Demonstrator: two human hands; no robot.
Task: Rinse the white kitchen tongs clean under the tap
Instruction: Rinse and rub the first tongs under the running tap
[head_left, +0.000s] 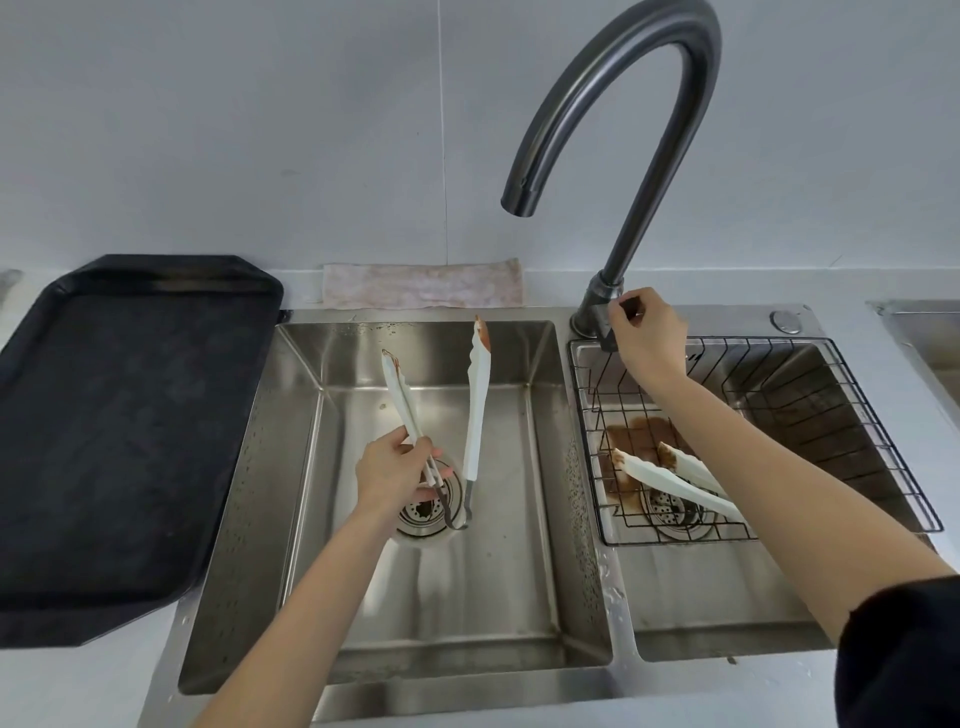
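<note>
Left hand (400, 470) holds tongs (475, 410); right hand (647, 338) grips tap (602, 317)

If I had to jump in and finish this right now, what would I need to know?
Left hand: holds one pair of white tongs by an arm, open, tips up, over the left basin. The tips still have brown sauce on them.
Right hand: on the handle at the base of the tap. No water is running yet.
A second pair of dirty tongs lies in the wire basket in the right basin, above a brown stain.
Done: tongs picked up and brought near the spout.
Left: turn on the water, rinse the tips clean, then probably the second pair too.
</note>
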